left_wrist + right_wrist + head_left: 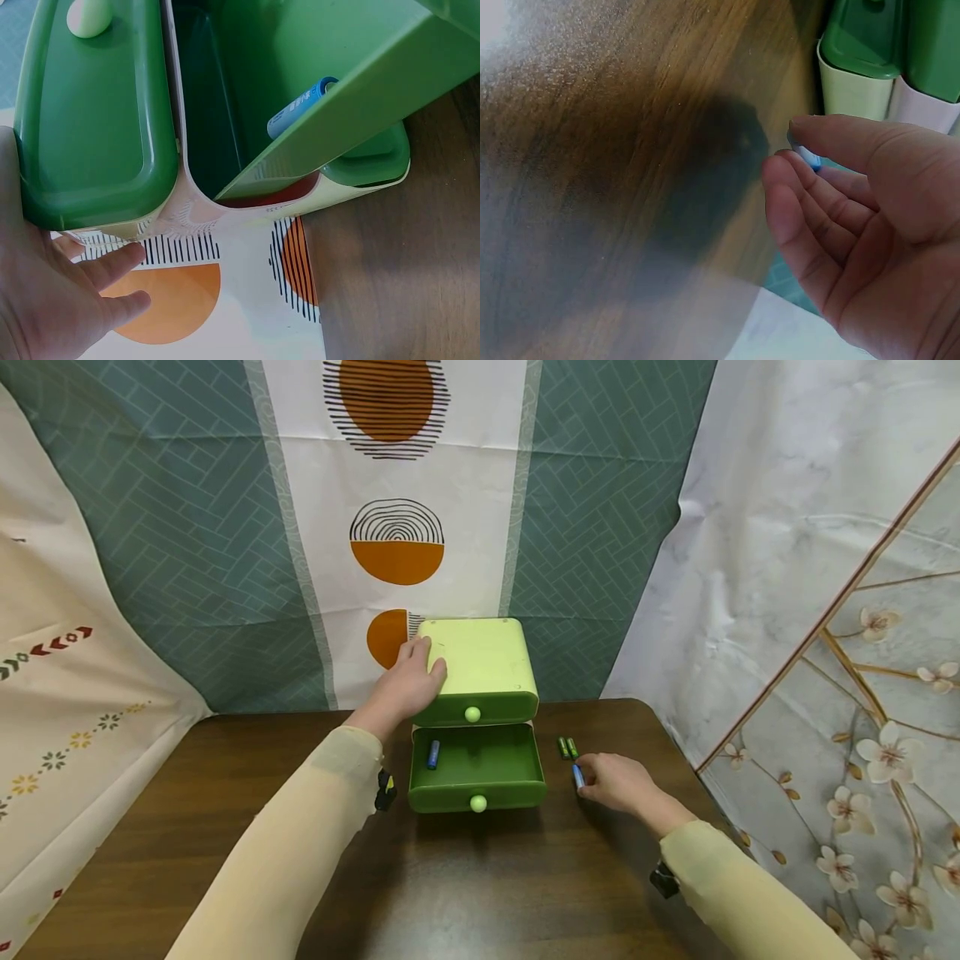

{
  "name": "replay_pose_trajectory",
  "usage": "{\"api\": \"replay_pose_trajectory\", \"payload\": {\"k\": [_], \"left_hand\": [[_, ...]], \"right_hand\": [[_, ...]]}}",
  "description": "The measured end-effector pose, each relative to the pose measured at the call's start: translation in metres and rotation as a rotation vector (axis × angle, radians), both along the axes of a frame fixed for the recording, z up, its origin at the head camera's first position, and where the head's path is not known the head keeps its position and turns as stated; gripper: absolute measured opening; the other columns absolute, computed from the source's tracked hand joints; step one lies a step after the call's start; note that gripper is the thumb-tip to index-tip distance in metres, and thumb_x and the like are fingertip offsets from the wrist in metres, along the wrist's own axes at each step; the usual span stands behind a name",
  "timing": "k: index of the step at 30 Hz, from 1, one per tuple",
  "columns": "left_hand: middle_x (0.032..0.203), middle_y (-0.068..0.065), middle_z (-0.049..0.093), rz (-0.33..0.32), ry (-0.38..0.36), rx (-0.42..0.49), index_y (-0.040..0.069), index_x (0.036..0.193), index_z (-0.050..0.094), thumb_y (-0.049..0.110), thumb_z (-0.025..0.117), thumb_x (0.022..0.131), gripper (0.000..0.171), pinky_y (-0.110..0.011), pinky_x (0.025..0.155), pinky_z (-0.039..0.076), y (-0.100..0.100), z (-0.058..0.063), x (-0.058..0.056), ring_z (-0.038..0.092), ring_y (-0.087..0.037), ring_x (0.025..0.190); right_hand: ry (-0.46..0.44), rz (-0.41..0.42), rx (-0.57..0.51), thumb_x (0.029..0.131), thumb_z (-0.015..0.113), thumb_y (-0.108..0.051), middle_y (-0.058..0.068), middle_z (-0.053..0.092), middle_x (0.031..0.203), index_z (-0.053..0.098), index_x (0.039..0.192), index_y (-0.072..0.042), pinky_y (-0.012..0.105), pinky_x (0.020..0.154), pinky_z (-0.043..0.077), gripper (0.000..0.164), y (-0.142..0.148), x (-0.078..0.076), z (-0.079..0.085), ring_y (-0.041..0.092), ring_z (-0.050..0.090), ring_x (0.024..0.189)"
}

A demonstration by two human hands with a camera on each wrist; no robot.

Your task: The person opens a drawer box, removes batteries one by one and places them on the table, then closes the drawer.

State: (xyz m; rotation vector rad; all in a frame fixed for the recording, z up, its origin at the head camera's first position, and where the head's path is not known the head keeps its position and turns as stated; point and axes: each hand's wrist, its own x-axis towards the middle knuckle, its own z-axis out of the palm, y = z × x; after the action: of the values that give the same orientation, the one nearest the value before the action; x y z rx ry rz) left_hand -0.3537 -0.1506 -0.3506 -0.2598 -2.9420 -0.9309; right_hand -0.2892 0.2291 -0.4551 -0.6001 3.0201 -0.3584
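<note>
Blue plastic is peeking out between your fingertips: right of the middle in the head view, your right hand (618, 783) is pinching a small blue battery (577, 776) down by the brown table (480, 885). Your thumb and first finger are sitting close together with just the battery between them, and your other fingers are curling loosely; I cannot tell if the battery is touching the wood. Getting a sure hold seems to be the step in hand. Round things like this may be rolling or twisting if you are pinching only one end, so you should be setting your thumb and finger on opposite sides, near the middle. Two green batteries (567, 748) are lying just above it in the frame, so you should be lifting straight up, so that your fingers are not bumping them. Near the middle of the frame, your left hand (408, 685) is resting on the left edge of the pale green box (483, 652), its fingers relaxed and not wrapping around anything. You should be pressing gently there, so the box is not sliding. Below, the green drawer (442, 797) is sticking out, and another battery (433, 754) is lying at its left side.
</note>
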Motion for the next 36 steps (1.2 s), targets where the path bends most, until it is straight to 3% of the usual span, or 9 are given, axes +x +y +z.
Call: {"api": "replay_pose_trajectory", "payload": {"k": [6,12,19,36], "left_hand": [[0.184,-0.014,0.004,0.008,0.007,-0.001,0.011,0.179,0.013,0.052,0.028,0.116,0.077,-0.062,0.128,0.029,0.000,0.000,0.000,0.029,-0.043,0.163],[0.184,-0.014,0.004,0.013,0.006,-0.002,0.011,0.179,0.013,0.051,0.028,0.116,0.077,-0.062,0.128,0.029,0.000,0.002,0.001,0.030,-0.043,0.162],[0.184,-0.014,0.004,0.007,0.005,-0.001,0.011,0.179,0.012,0.051,0.028,0.116,0.077,-0.062,0.128,0.029,0.001,0.001,0.001,0.030,-0.043,0.162],[0.184,-0.015,0.005,0.006,-0.001,-0.002,0.010,0.179,0.012,0.050,0.029,0.116,0.076,-0.062,0.128,0.028,0.003,0.004,0.004,0.030,-0.043,0.162]], "right_hand": [[-0.022,-0.003,0.014,0.094,0.086,-0.017,-0.004,0.073,0.091,0.077,0.130,-0.004,0.041,0.070,0.056,0.040,-0.005,-0.004,-0.001,0.013,0.064,0.080],[-0.032,-0.005,0.049,0.093,0.087,-0.017,-0.006,0.061,0.080,0.078,0.123,-0.006,0.036,0.064,0.045,0.033,-0.010,-0.010,-0.002,0.014,0.054,0.072],[-0.059,-0.021,0.098,0.093,0.086,-0.017,-0.004,0.058,0.074,0.077,0.112,-0.007,0.035,0.062,0.042,0.023,-0.012,-0.013,-0.004,0.015,0.052,0.068],[-0.048,-0.044,0.078,0.094,0.087,-0.017,-0.005,0.058,0.075,0.077,0.124,-0.004,0.036,0.062,0.045,0.034,-0.011,-0.012,-0.011,0.015,0.054,0.069]]}}
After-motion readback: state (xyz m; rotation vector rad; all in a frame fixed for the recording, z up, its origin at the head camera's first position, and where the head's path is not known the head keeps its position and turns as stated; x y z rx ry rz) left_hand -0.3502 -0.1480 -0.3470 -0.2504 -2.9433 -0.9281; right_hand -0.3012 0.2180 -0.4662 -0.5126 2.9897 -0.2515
